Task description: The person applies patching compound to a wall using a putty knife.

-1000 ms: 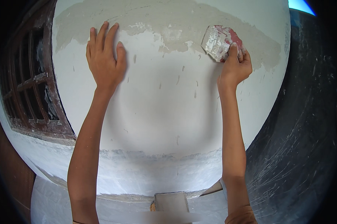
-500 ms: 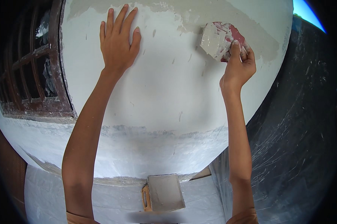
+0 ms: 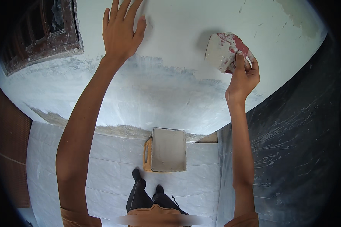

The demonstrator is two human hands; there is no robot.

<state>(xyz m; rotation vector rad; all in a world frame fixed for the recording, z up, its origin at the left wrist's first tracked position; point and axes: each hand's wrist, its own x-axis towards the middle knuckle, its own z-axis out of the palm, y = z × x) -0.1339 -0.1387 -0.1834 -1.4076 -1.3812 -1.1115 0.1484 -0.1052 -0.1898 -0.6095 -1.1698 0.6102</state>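
Note:
My left hand (image 3: 121, 38) lies against the white wall (image 3: 170, 30) with its fingers spread; the fingertips run past the top edge of the view. In my right hand (image 3: 243, 77) is a red putty spreader (image 3: 227, 51), gripped between the thumb and fingers. Its face is smeared with off-white putty. The spreader is close to the wall and casts a shadow beside it; whether its edge touches cannot be told.
A brown framed window (image 3: 51, 38) is at upper left. Below, a grey-topped rectangular stand (image 3: 169, 150) with a yellow side handle (image 3: 147, 154) sits on pale floor sheeting (image 3: 113, 181) before my feet. Dark splattered sheeting (image 3: 291, 140) hangs at right. A beige patch (image 3: 295, 15) marks the upper right wall.
The view has tilted down, bringing my legs and feet into sight. Both hands are lower on the wall, and the spreader has come away from the beige putty band onto white wall.

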